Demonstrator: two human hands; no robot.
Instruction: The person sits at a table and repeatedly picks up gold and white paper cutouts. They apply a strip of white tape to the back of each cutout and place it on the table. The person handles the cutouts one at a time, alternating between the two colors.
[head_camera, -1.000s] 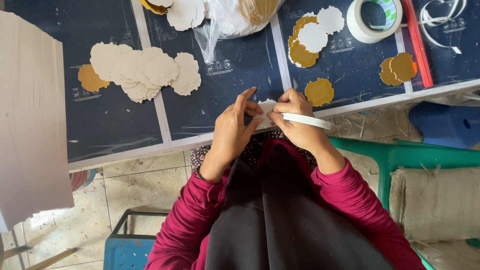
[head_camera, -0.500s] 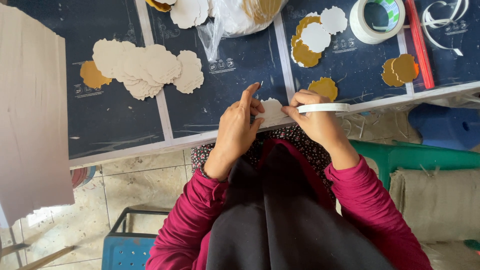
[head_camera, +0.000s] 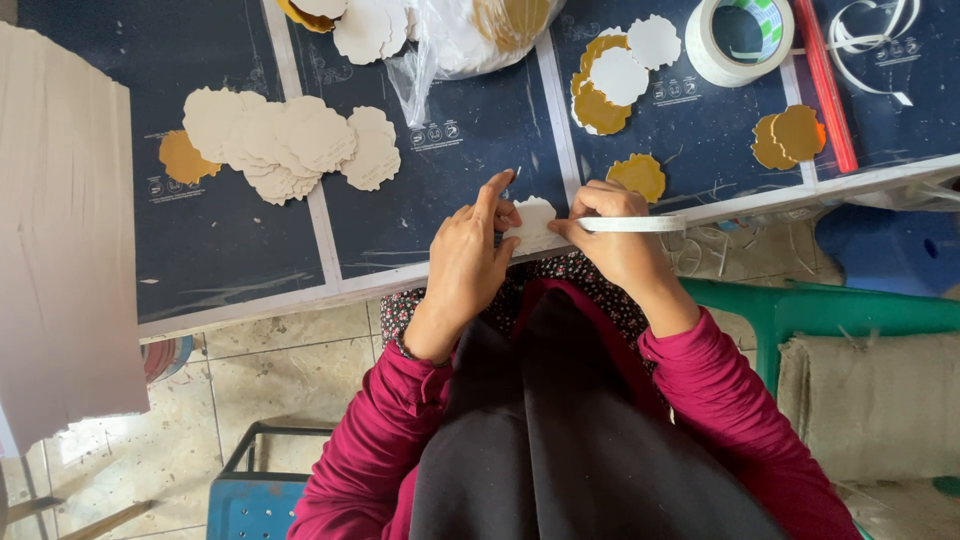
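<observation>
White scalloped card (head_camera: 533, 218), one, pinched by left hand (head_camera: 470, 262); right hand (head_camera: 612, 232) fingers grip one strip (head_camera: 632, 224).

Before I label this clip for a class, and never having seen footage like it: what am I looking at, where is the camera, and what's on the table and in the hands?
The camera sits on a person's head, looking down at their own arms in red sleeves. The left hand and right hand pinch a small white scalloped card at the edge of a dark blue table. The right hand also holds a white strip. On the table lie a pile of cream cards, gold cards, a tape roll and a plastic bag.
</observation>
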